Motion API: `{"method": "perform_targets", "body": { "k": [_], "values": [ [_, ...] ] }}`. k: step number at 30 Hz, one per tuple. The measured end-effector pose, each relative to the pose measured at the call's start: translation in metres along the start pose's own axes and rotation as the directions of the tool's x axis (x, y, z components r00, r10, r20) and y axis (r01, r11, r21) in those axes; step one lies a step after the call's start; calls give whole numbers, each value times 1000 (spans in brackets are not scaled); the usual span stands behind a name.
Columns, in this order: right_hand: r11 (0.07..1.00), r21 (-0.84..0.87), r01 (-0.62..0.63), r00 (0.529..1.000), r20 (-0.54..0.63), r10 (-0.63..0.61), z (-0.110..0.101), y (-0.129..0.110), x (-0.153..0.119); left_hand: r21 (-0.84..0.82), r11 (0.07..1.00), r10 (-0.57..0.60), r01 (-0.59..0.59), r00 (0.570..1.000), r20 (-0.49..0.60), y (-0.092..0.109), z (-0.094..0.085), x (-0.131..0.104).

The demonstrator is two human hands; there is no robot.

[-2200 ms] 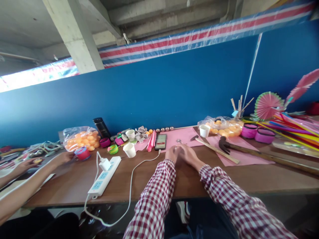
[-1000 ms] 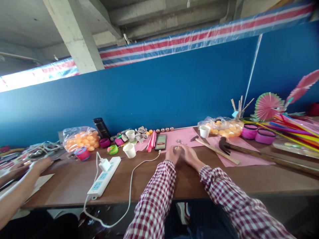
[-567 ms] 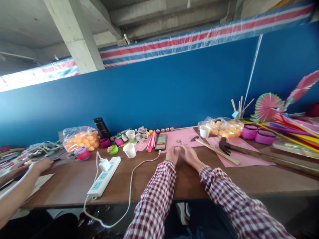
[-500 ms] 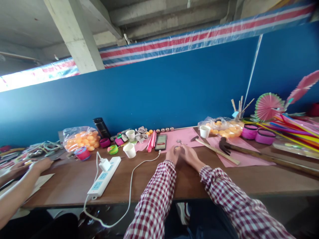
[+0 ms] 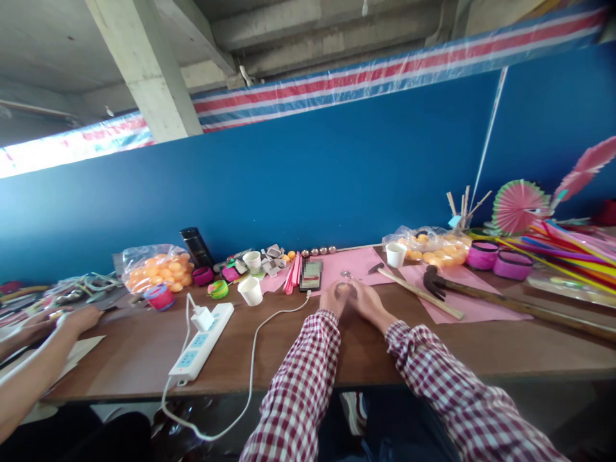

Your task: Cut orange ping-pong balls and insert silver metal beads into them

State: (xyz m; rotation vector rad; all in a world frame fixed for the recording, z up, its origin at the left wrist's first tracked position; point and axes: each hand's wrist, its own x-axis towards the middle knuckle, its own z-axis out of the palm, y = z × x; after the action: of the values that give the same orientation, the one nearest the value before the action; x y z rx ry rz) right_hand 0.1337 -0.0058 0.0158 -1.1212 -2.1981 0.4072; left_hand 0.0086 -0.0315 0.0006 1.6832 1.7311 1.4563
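Observation:
Over the table's middle, my left hand [image 5: 333, 298] and my right hand [image 5: 366, 299] meet at the fingertips, fingers curled inward. A small shiny thing shows between them, too small and blurred to name. Just beyond the fingers, a few small silvery pieces [image 5: 345, 274] lie on a pink sheet [image 5: 332, 262]. Left of my left hand is a phone [image 5: 310, 274] with a white cable plugged in. To the right of my right hand lies a small hammer [image 5: 418, 292] with a pale wooden handle.
A claw hammer [image 5: 500, 298] lies farther right, near purple rolls [image 5: 513, 265] and a bag of orange balls [image 5: 440, 247]. On the left are a power strip [image 5: 202, 343], paper cups [image 5: 250, 290] and another orange-ball bag [image 5: 158, 269]. Another person's hands [image 5: 72, 317] are at far left.
My hands stay almost in the same place, fingertips together. The other person's hand at the far left has shifted slightly.

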Motion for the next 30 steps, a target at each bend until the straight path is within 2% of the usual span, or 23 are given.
{"method": "perform_targets", "body": {
  "k": [10,30],
  "values": [
    [1000,7,9,1000,1,-9,0,2,-1,32,999,-34,34,999,-24,0,0,0],
    [1000,29,-9,1000,3,9,1,1,-1,56,998,-42,42,999,-1,8,-2,-3]
  ]
}}
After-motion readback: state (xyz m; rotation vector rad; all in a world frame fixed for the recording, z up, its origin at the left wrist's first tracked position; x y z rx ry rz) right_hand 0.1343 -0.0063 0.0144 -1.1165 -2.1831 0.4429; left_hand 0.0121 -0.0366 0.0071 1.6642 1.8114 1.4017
